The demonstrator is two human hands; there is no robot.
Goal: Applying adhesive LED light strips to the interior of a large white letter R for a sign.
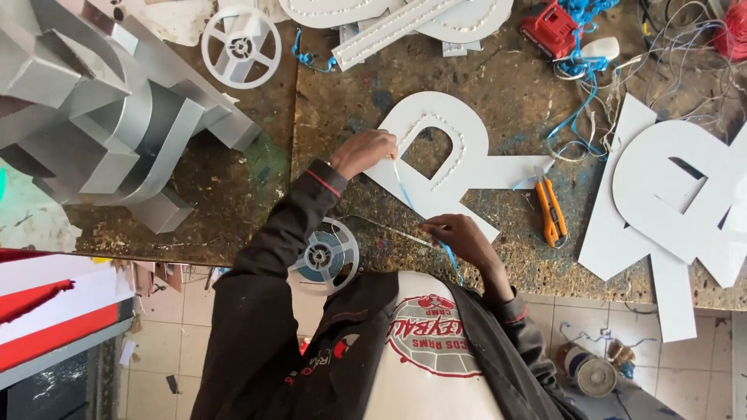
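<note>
The white letter [459,159] lay on the table [233,194]. Small beads lined its inner hole; the tail at four o'clock looked bare. Left hand [364,152] and right hand [461,236] each pinched the blue strip [405,189].

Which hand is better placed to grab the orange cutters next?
Probably the right hand: it is on the same side as the cutters and nearer to them, though it pinches the strip. The left hand holds the strip on the letter, farther away.
</note>
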